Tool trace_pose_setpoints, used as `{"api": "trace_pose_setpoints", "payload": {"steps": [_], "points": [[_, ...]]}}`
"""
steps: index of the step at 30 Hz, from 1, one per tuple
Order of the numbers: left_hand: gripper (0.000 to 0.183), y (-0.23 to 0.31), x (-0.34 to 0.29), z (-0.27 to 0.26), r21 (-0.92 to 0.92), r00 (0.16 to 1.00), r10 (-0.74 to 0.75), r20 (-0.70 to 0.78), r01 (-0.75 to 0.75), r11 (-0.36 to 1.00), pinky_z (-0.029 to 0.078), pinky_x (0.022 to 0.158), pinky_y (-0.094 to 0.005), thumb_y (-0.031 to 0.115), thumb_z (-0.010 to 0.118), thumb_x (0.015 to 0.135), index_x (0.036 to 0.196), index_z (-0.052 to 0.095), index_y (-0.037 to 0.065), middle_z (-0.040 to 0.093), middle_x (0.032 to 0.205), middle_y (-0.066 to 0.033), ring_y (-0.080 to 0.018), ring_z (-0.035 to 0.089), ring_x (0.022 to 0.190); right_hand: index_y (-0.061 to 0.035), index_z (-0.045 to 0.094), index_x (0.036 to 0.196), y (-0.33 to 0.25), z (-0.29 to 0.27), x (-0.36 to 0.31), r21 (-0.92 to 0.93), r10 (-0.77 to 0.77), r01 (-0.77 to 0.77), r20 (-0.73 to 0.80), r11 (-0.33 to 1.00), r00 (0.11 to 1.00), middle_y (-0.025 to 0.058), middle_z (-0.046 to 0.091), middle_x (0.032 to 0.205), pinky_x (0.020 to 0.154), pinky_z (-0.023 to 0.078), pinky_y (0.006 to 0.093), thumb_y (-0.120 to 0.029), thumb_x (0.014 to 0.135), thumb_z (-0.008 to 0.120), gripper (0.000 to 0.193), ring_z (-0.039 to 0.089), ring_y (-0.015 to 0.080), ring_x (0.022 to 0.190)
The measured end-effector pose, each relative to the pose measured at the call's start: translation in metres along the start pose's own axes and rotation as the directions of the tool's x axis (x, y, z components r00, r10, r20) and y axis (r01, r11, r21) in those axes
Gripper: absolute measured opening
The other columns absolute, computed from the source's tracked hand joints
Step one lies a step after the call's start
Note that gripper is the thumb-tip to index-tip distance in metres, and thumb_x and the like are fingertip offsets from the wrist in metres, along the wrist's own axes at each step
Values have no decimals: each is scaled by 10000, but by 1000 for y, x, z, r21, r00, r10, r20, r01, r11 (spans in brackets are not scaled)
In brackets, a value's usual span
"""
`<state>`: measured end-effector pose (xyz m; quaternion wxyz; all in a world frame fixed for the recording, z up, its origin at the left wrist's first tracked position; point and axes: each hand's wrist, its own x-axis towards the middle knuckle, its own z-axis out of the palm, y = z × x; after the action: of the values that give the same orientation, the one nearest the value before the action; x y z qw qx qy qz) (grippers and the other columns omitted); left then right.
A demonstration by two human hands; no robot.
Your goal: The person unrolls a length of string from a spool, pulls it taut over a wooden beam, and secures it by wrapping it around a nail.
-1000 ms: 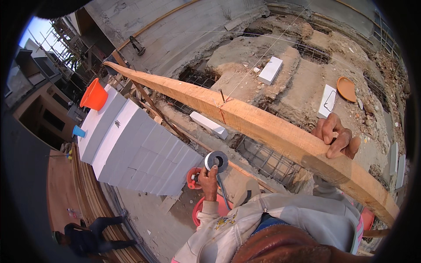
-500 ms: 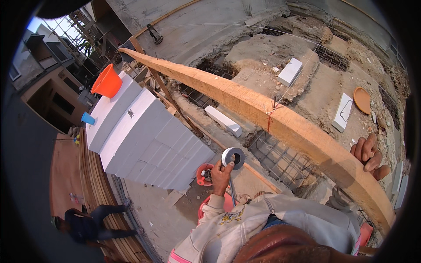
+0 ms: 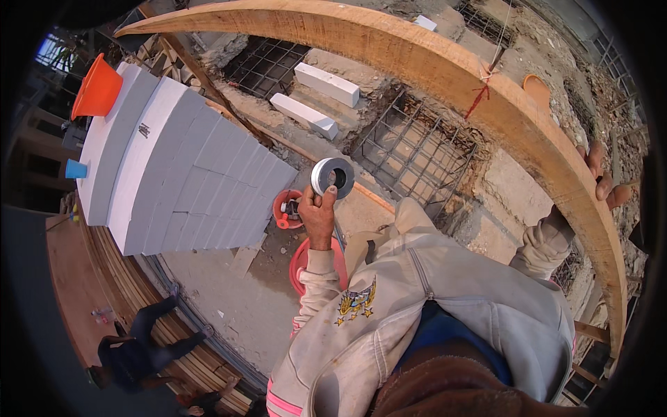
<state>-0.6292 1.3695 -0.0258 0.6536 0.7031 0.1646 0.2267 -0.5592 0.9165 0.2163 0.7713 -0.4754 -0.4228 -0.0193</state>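
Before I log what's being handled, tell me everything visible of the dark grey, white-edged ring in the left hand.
The dark grey, white-edged ring has a flat, round dark face with a central hole and a broad, smooth white outer band. It resembles a tape roll, but its material cannot be told. It looks undamaged where visible. It is held up, tilted so its dark face and left edge show. The left hand grips its lower side, thumb against the face; nothing else visibly touches it.

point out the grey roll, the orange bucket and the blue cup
Grey roll [image 3: 348,182]: head view, on its dark flat face
Orange bucket [image 3: 100,86]: head view, on its outer wall
Blue cup [image 3: 76,169]: head view, on its outer side
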Motion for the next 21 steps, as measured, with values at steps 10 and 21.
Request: {"api": "trace_pose_setpoints", "payload": {"steps": [10,21], "points": [[231,-62,-9,-65,29,952,-103,-287,116,993,335,518,-219,218,664,917,1026,697,17,614,804,22,-38,440,611,-178,785,936,-25,-35,-17,184,165,-151,-65,971,984,114,688,988,1018,450,541,-622,866,643,471,597,254,1153],[271,-135,26,-45,-49,947,-188,-260,182,982,353,537,-225,214,666,914,1059,693,-13,644,854,-5,-52,467,635,-61,665,1093,34,-13,76,-111,230,-224,48,968,972,54,670,919,560,383,258,-491,822,753,516,580,92,624]]}}
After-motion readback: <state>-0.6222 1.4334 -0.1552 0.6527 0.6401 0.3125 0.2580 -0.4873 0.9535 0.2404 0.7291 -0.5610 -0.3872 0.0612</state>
